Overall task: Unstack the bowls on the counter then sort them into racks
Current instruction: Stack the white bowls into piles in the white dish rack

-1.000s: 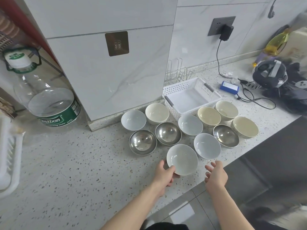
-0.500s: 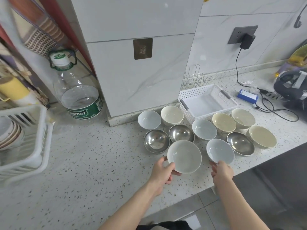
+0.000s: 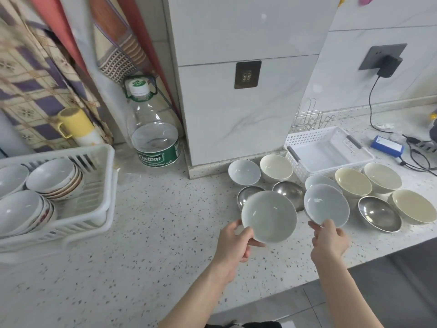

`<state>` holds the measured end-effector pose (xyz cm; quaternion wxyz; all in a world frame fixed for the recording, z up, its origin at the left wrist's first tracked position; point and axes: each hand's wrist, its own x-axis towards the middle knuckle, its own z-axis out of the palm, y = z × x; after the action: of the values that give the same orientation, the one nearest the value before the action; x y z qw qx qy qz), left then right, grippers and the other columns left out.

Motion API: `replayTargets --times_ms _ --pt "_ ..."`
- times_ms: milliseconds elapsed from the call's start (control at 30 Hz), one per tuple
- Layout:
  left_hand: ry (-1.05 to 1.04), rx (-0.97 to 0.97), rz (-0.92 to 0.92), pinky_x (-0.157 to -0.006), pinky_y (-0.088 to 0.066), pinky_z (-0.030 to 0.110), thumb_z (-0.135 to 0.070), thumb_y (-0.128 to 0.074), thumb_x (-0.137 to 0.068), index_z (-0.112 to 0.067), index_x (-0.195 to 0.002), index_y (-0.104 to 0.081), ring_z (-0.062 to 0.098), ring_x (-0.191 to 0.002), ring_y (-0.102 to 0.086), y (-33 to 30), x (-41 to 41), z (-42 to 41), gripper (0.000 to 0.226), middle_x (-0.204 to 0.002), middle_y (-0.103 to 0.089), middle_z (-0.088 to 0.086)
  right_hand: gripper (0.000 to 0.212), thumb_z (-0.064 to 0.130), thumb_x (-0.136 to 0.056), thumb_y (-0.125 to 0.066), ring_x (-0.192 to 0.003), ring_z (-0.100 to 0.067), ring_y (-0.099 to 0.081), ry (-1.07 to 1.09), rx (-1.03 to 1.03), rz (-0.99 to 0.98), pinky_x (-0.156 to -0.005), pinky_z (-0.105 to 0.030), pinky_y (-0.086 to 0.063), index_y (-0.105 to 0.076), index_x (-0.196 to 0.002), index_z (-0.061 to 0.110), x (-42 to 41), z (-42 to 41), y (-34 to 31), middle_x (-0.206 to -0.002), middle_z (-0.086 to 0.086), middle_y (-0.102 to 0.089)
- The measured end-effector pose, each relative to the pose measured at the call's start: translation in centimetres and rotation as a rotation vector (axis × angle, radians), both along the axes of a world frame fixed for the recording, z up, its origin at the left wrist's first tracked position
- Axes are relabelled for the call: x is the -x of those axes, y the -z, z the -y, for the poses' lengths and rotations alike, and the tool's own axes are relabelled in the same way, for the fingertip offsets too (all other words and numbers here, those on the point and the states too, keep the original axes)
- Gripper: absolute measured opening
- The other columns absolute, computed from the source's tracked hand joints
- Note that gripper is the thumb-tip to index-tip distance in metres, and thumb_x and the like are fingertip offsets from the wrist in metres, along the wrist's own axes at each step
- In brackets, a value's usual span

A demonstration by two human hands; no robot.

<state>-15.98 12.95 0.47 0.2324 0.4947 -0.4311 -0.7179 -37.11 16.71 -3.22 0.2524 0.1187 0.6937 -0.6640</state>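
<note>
Clearly, left hand (image 3: 236,242) pinched a pale bowl (image 3: 269,216) at centre frame; right hand (image 3: 328,237) pinched a second bowl (image 3: 326,205) beside it. White rack (image 3: 94,204) lay far left, nearer the left hand.

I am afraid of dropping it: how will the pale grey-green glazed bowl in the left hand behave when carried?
The pale grey-green glazed bowl looks ceramic, so probably rigid and breakable if dropped. Its glossy glaze may be slippery, and the left hand only pinches the rim, so it could tilt. It likely weighs more than the steel bowls.
</note>
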Motion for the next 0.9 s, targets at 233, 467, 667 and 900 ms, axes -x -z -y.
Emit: replayTargets --times_ms 233,467,667,900 --pt "-0.179 0.007 -0.078 -0.036 -0.023 0.019 -0.007 -0.047 -0.088 -0.013 -0.116 -0.062 0.01 -0.035 -0.027 -2.5 -9.0 1.7 0.032 -0.082 -0.077 0.019 0.028 0.011 -0.08 -0.047 -0.065 -0.019 -0.047 -0.196 0.04 -0.117 -0.051 -0.026 -0.03 -0.051 -0.108 0.012 -8.3 3.0 -2.5 -0.069 -0.009 -0.059" --pt "-0.294 0.072 -0.089 -0.036 -0.021 0.02 -0.012 -0.045 -0.087 -0.008 -0.104 -0.062 0.011 -0.036 -0.024 -4.6 -21.7 3.2 0.024 -0.084 -0.076 0.021 0.009 0.008 -0.082 -0.05 -0.055 -0.016 -0.037 -0.523 0.069 -0.267 -0.051 -0.028 -0.03 -0.053 -0.079 0.016 -19.7 6.2 -5.8 -0.063 -0.001 -0.045" --pt "-0.455 0.084 -0.06 -0.037 -0.018 0.02 -0.013 -0.043 -0.093 -0.007 -0.099 -0.062 0.013 -0.037 -0.022 -3.0 -32.9 3.3 0.021 -0.083 -0.075 0.024 0.013 0.006 -0.08 -0.049 -0.042 -0.007 -0.038 -0.874 0.14 -0.352 -0.04 -0.018 -0.031 -0.059 -0.078 0.014 -30.5 11.0 -9.2 -0.051 -0.003 -0.066" --pt "-0.581 0.106 -0.002 -0.037 -0.021 0.022 -0.008 -0.041 -0.088 -0.008 -0.104 -0.064 0.011 -0.035 -0.024 -2.2 -43.3 3.5 0.028 -0.084 -0.075 0.023 0.019 0.015 -0.083 -0.049 -0.039 -0.003 -0.044 -1.174 0.002 -0.524 -0.051 -0.025 -0.035 -0.066 -0.089 0.008 -41.6 17.2 -9.9 -0.054 -0.005 -0.069"
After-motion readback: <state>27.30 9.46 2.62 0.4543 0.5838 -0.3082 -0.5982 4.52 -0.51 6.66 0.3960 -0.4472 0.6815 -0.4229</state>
